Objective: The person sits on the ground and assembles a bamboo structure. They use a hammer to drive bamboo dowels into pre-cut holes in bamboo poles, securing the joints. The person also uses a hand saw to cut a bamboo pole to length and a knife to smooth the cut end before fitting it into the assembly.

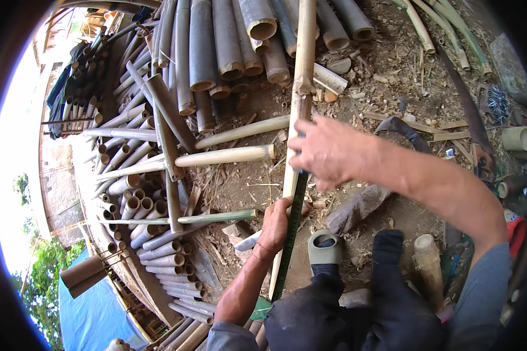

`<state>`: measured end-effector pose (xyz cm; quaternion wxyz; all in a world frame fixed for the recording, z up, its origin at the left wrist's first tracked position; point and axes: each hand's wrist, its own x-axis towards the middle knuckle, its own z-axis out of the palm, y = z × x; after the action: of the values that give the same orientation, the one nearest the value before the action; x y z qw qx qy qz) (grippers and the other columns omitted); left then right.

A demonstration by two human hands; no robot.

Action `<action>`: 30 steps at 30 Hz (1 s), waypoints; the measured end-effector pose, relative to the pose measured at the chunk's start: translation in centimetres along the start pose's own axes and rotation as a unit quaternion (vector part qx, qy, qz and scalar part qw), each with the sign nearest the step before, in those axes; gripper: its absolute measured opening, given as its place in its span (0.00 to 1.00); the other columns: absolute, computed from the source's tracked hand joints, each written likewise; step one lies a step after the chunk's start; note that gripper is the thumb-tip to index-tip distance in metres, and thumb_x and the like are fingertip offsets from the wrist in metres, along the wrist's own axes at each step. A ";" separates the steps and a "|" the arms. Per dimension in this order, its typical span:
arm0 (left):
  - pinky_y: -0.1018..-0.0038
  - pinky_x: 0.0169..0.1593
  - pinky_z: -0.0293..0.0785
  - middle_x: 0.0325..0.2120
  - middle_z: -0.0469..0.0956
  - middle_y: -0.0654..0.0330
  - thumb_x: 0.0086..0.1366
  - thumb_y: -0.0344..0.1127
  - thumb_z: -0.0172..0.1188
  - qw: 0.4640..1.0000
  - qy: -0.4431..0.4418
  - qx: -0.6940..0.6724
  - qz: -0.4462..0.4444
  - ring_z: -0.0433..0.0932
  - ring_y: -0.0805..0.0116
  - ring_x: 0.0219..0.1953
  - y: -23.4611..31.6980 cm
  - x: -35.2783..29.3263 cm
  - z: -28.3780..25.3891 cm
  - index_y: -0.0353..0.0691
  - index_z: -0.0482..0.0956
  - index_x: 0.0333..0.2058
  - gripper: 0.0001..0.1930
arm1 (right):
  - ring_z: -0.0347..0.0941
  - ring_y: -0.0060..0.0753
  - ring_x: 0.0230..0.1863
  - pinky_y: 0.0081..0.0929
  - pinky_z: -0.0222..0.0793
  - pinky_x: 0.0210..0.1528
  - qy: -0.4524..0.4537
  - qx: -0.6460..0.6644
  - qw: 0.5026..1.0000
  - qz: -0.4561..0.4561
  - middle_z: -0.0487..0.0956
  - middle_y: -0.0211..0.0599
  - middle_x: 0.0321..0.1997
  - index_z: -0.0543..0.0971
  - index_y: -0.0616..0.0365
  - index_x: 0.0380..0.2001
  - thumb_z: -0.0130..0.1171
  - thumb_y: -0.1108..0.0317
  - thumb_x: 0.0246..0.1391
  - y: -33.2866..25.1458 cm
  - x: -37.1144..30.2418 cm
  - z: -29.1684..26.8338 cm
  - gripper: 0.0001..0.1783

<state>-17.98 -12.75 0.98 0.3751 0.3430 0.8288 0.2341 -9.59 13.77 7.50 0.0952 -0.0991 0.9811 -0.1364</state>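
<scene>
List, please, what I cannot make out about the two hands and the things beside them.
All in the head view:
- Long, pale, round bamboo pole: far end cut off by the upper edge.
- Narrow, dark-green marked strip: upper end hidden by the bare right hand; marks too small to read.
- Right palm: hidden by the back of that hand.
- Bare left hand: most fingers hidden behind the hand itself and the pole.

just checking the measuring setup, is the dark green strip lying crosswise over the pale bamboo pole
No, the dark green strip runs lengthwise along the pale bamboo pole.
</scene>
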 end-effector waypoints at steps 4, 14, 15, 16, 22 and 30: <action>0.62 0.29 0.74 0.25 0.79 0.44 0.64 0.31 0.59 0.984 0.017 -0.172 -0.049 0.78 0.50 0.25 -4.8 1.4 1.7 0.34 0.74 0.44 0.11 | 0.69 0.38 0.51 0.40 0.75 0.44 -0.071 0.040 0.997 -0.002 0.77 0.31 0.46 0.84 0.50 0.43 0.68 0.48 0.42 -4.8 -3.8 1.1 0.26; 0.70 0.22 0.72 0.20 0.74 0.58 0.68 0.52 0.44 0.921 0.043 -0.306 -0.238 0.73 0.67 0.18 3.0 1.2 -0.1 0.37 0.75 0.36 0.22 | 0.69 0.51 0.56 0.47 0.74 0.50 0.055 0.320 0.859 0.396 0.75 0.44 0.50 0.78 0.58 0.51 0.64 0.53 0.41 -11.9 -20.7 15.7 0.33; 0.71 0.22 0.71 0.20 0.74 0.58 0.68 0.52 0.44 0.936 0.036 -0.291 -0.197 0.72 0.67 0.18 3.6 0.3 0.1 0.38 0.75 0.36 0.22 | 0.69 0.52 0.56 0.48 0.74 0.51 0.123 0.313 0.829 0.446 0.75 0.47 0.51 0.78 0.60 0.52 0.64 0.55 0.42 -13.1 -22.6 17.5 0.33; 0.71 0.22 0.71 0.20 0.74 0.59 0.69 0.52 0.43 0.948 0.038 -0.277 -0.151 0.72 0.68 0.18 3.7 -0.5 -0.1 0.38 0.75 0.36 0.22 | 0.68 0.51 0.57 0.48 0.72 0.54 0.182 0.254 0.824 0.473 0.74 0.48 0.53 0.76 0.60 0.54 0.65 0.58 0.42 -13.5 -24.3 18.0 0.33; 0.70 0.21 0.70 0.17 0.72 0.58 0.66 0.54 0.46 0.942 0.051 -0.260 -0.207 0.72 0.65 0.17 -0.1 -1.7 -1.1 0.39 0.75 0.30 0.23 | 0.67 0.47 0.58 0.46 0.67 0.60 0.340 0.120 0.579 0.731 0.71 0.48 0.55 0.71 0.59 0.58 0.64 0.71 0.45 -14.0 -37.5 23.7 0.33; 0.66 0.24 0.72 0.18 0.74 0.57 0.66 0.49 0.49 0.928 0.048 -0.289 -0.228 0.73 0.63 0.19 -2.8 -2.1 -1.2 0.36 0.77 0.32 0.20 | 0.69 0.51 0.60 0.43 0.73 0.59 0.341 0.182 0.742 0.548 0.69 0.52 0.62 0.65 0.62 0.64 0.57 0.68 0.58 -6.3 -28.9 21.1 0.31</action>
<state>-19.01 -16.26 0.87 0.4613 0.0094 0.7980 0.3877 23.82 8.97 -6.01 -0.1715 0.5279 0.7898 -0.2610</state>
